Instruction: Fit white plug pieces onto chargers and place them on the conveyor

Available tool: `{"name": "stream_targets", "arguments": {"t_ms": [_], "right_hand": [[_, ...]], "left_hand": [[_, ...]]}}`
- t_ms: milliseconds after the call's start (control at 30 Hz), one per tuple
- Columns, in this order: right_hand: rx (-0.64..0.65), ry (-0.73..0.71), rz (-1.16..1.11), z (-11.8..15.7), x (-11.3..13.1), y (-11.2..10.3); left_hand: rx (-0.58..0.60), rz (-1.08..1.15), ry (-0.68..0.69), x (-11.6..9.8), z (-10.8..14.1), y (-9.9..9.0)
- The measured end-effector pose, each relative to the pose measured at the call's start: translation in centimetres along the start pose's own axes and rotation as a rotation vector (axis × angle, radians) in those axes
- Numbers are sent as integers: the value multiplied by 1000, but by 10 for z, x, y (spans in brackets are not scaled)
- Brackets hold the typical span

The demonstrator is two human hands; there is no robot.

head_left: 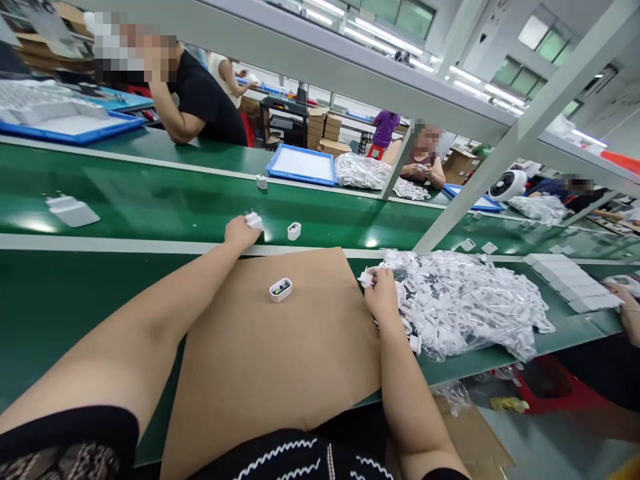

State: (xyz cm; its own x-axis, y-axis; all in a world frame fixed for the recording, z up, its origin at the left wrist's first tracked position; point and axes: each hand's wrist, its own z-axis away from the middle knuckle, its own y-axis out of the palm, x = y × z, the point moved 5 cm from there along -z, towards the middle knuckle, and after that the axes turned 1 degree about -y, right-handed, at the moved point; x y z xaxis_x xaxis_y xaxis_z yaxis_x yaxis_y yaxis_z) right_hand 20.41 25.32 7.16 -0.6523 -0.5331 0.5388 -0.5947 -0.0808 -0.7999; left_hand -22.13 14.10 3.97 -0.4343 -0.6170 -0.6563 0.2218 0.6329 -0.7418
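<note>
My left hand [241, 233] rests at the edge of the green conveyor belt [150, 193], its fingers closed on a small white plastic part [254, 221]. My right hand [383, 297] pinches another white piece [367, 277] at the edge of a large heap of clear-bagged white items [460, 303], probably charger parts. Between my hands, a small white open housing with dark contents [281, 290] sits on a brown kraft paper sheet [280, 347]. A similar white housing [294, 231] stands on the belt just right of my left hand.
Further white pieces lie on the belt [261, 181], with blue-framed trays [301, 165] beyond. A stack of white boxes [570, 283] sits right of the heap, beside a co-worker's hand [617, 293]. Grey shelf struts [500, 153] cross overhead, and other people sit along the line.
</note>
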Motion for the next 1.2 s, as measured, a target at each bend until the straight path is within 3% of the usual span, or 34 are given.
{"name": "stream_targets", "arguments": {"t_ms": [67,133,200,267,367,433,500,567,633,700,800,867,1000,1067,1200], "right_hand": [[22,24,-255,-1,-2,8],[85,59,-498,-1,-1,20],[134,104,-715,1,4,30],[160,151,-899,3,12,37],[167,190,-1071,6,23,39],[146,196,-1127,6,25,36],[95,212,-1176,5,22,33],[62,244,-1234,4,18,31],[75,270,-1288,4,17,30],[131,268,-1310,5,20,30],[173,234,-1276,7,26,29],[134,192,-1205,9,30,27],[23,97,-1046,11,36,25],[38,64,-984,13,38,29],[118,-54,-775,20,41,33]], "left_hand": [[-173,-20,17,-2,8,-8],[-296,-42,166,-15,18,-14],[-191,-79,367,-32,23,-6],[38,-142,466,-45,20,11],[314,-227,370,-52,8,32],[350,-224,273,-57,5,31],[296,-165,230,-68,13,18],[224,-64,239,-80,38,-3],[202,70,282,-89,82,-23],[282,233,356,-91,138,-31],[563,430,423,-80,222,-17],[662,474,427,-70,258,-1],[538,390,397,-60,276,19],[471,362,392,-61,273,20],[462,469,454,-60,273,19]]}}
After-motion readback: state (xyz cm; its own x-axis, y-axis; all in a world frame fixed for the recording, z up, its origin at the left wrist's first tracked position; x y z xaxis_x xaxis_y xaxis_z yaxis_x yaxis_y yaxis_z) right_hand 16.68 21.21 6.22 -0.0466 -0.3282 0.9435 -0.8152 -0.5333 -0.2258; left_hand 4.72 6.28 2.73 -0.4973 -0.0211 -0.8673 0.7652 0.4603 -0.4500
